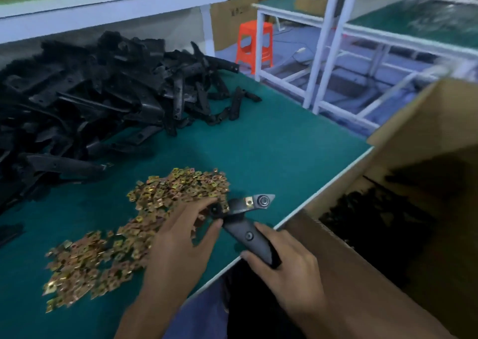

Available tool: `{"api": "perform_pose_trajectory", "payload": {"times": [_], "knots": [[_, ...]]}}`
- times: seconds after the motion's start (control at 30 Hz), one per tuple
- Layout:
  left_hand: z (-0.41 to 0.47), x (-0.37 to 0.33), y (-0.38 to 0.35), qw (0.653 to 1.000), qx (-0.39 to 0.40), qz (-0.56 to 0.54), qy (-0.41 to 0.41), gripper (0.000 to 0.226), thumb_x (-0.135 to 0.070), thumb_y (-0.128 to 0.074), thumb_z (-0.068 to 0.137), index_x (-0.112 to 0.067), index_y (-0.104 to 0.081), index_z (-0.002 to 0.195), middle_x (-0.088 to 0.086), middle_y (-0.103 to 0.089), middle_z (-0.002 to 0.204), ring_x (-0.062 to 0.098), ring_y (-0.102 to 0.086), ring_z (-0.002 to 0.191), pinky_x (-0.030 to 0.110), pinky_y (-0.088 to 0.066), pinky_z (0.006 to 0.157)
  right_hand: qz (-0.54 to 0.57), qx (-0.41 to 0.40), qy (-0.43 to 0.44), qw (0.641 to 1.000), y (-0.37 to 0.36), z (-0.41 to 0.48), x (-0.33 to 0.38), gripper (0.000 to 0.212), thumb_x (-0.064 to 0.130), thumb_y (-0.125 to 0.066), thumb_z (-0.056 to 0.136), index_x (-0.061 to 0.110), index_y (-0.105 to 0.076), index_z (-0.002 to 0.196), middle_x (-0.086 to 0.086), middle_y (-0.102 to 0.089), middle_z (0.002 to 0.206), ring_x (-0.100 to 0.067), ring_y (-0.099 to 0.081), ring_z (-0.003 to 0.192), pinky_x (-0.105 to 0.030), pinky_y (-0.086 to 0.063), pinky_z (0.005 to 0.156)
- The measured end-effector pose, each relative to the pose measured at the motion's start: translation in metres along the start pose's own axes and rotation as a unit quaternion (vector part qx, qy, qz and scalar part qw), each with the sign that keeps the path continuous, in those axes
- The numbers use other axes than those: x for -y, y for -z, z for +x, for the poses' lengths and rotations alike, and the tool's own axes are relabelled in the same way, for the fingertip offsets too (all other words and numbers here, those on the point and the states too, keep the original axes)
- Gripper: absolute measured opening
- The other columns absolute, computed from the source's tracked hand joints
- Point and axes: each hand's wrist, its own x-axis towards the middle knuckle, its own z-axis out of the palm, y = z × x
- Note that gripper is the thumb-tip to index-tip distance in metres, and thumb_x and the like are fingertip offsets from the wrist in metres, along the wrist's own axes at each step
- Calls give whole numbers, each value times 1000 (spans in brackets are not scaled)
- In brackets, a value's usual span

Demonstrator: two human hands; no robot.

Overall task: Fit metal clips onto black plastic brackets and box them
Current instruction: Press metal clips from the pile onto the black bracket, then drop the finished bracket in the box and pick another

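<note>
My right hand point(282, 258) grips the lower end of a black plastic bracket point(243, 225) over the table's front edge. A brass-coloured clip point(249, 202) sits on the bracket's upper arm next to a round boss. My left hand point(181, 243) pinches the bracket's left tip between thumb and fingers, above a spread of loose brass metal clips point(124, 235). A large heap of black brackets point(85, 100) covers the table's left and back. An open cardboard box point(403, 209) at the right holds dark brackets inside.
The green table point(271, 144) ends in a white edge running diagonally past my hands. Beyond it stand white metal frame benches point(336, 62), an orange plastic stool point(254, 43) and cardboard cartons. A white shelf spans the top left.
</note>
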Motion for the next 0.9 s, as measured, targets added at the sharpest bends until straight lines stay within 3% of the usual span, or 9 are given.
{"api": "perform_pose_trajectory", "payload": {"times": [0.07,0.17,0.27,0.37,0.43,0.53,0.63,0.8,0.9], "knots": [[5,-18,-21,999,47,-27,-4,38,-38,-67,91,-48,-57,127,-37,-53,114,-22,-48,105,0,-35,86,-11,-33,-31,999,20,-11,-14,53,61,-69,80,30,-71,122,18,-70,103,-2,-68,96,-25,-53,82],[5,-44,-44,992,108,-51,-42,42,-46,-58,90,-60,-47,128,-37,-55,109,-13,-52,104,9,-41,81,-11,-80,-149,986,58,-24,-47,51,60,-74,80,37,-66,126,28,-65,112,6,-62,105,-22,-53,86],[1,-53,-52,988,124,-70,-52,42,-32,-68,89,-48,-58,126,-29,-62,106,-8,-55,99,16,-43,79,-41,-131,-266,954,106,-24,-93,75,58,-73,81,32,-48,146,13,-62,133,-14,-58,125,-29,-51,96],[-3,-47,-51,987,141,-75,-27,38,-21,-72,89,-42,-65,119,-26,-65,102,-3,-59,93,16,-43,77,-113,-71,-364,922,147,-12,-126,106,54,-71,87,15,-8,162,-11,-15,168,-31,-11,154,-47,-21,123],[-6,-40,-47,985,141,-97,-7,34,-19,-71,90,-42,-66,114,-24,-67,99,-7,-59,95,8,-41,77,-152,-37,-373,915,152,-6,-136,97,50,-67,92,12,-11,162,-16,-9,168,-32,-5,155,-46,-15,123],[-9,-27,-37,981,151,-120,32,30,-23,-66,93,-48,-65,109,-26,-68,97,-11,-55,101,3,-39,78,-131,-1,-323,937,130,1,-126,63,43,-65,96,18,-44,150,-8,-41,155,-29,-39,142,-41,-40,110],[-10,-12,-22,981,143,-113,67,24,-31,-63,96,-51,-63,108,-34,-62,105,-9,-57,103,7,-44,80,-84,28,-221,971,86,11,-94,32,37,-66,96,29,-65,127,10,-62,120,-17,-61,116,-30,-48,93],[-5,39,13,995,3,-8,97,18,-30,-63,97,-43,-65,110,-31,-61,104,-9,-57,101,5,-43,80,2,23,13,1000,2,34,-8,15,29,-66,92,24,-73,105,10,-66,91,-13,-65,86,-30,-51,79],[8,77,39,984,-88,46,147,17,-28,-63,97,-33,-69,111,-28,-61,106,-6,-56,103,3,-37,85,26,93,79,992,-40,45,33,12,27,-69,94,25,-75,104,11,-62,85,-14,-64,84,-33,-51,75]]}}
